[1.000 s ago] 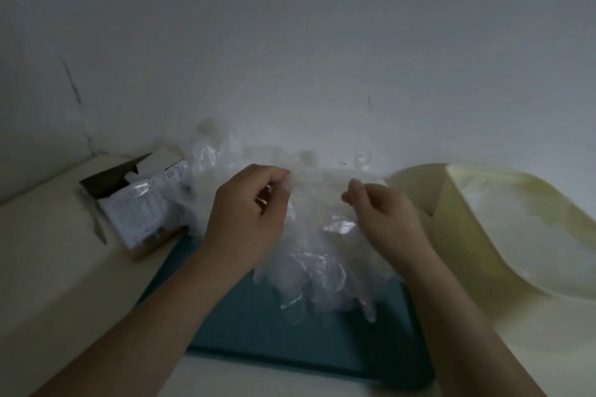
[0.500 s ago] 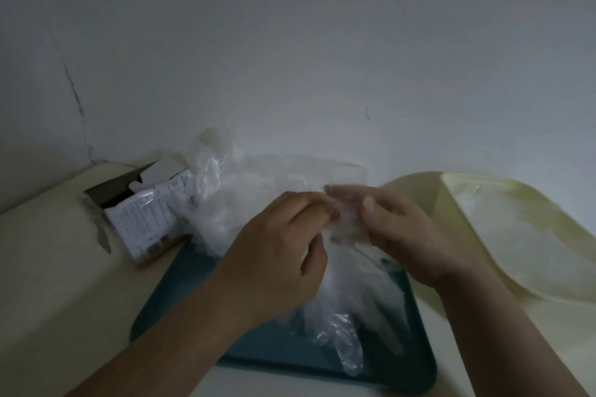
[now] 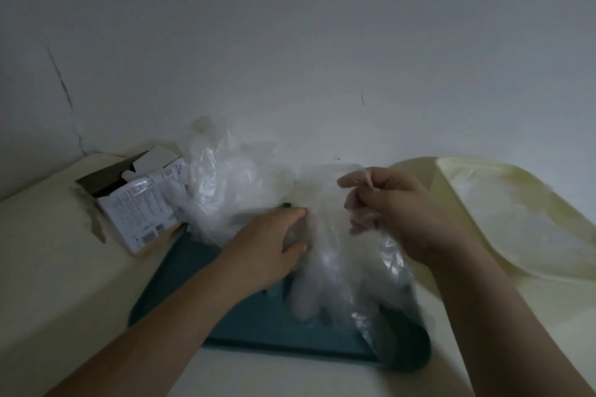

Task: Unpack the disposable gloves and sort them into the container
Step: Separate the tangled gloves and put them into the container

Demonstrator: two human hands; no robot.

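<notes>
Gloves (image 3: 232, 193) lie heaped at the tray's (image 3: 258, 329) twelve o'clock end, with their opened box (image 3: 138, 206) at ten o'clock. My left hand (image 3: 274, 245) grips one clear glove (image 3: 329, 261) and my right hand (image 3: 396, 206) pinches its film. The pale container (image 3: 522, 222) sits at three o'clock.

Grey wall (image 3: 290, 42) with a dark crack (image 3: 61, 80); cream surface (image 3: 48, 267), perhaps a counter.
</notes>
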